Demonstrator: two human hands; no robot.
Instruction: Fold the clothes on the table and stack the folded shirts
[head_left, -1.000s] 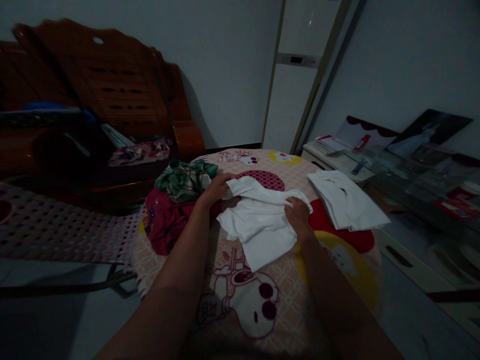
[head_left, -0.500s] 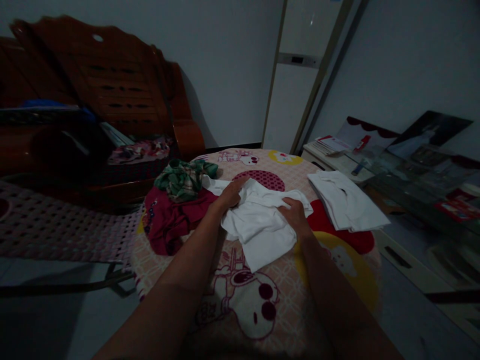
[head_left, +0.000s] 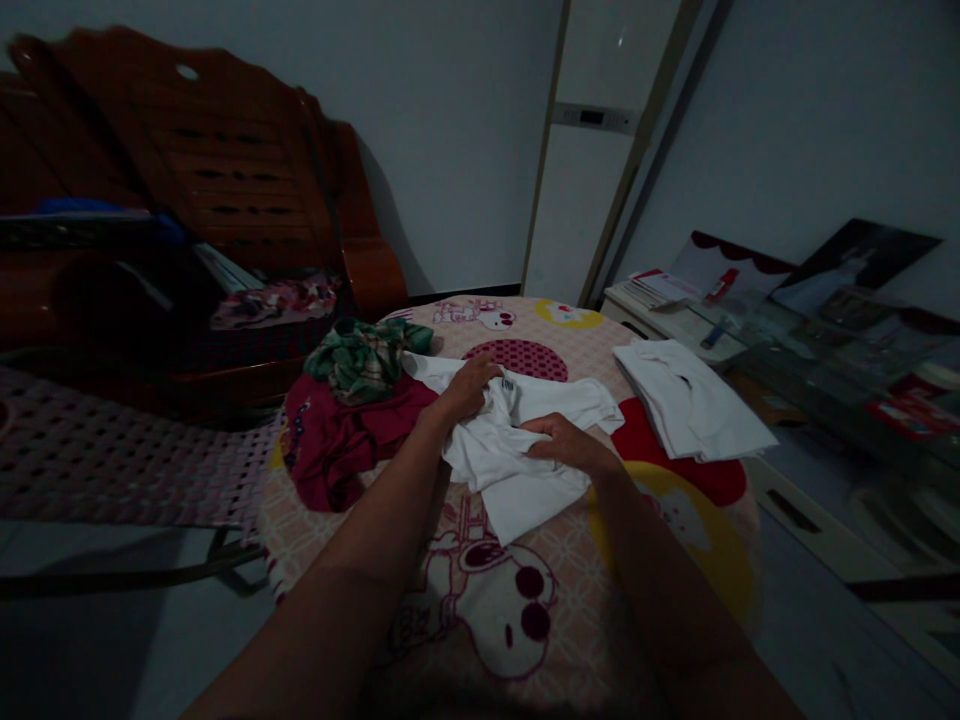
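Observation:
A crumpled white shirt [head_left: 499, 500] lies on the round table, with a dark label showing near its neck. My left hand [head_left: 472, 388] grips the shirt close to that label, its fingers closed on the cloth. On the other side, my right hand [head_left: 566, 443] pinches a fold of the same shirt between thumb and fingers. Beside the shirt on the left are a magenta garment [head_left: 337, 440] and a bunched green checked cloth [head_left: 367, 355]. A stack of folded white clothes [head_left: 694, 400] lies at the table's right edge.
A patterned tablecloth [head_left: 570, 560] covers the table. To the left stand a wooden bench [head_left: 240, 190] and a woven seat [head_left: 135, 450]. A glass-topped cabinet [head_left: 810, 370] holds papers and a photo on the right. Behind is a tall white floor unit [head_left: 581, 200].
My right hand has moved left, toward my left hand, drawing up the cloth. The shirt is more bunched around the neck, and its label now shows.

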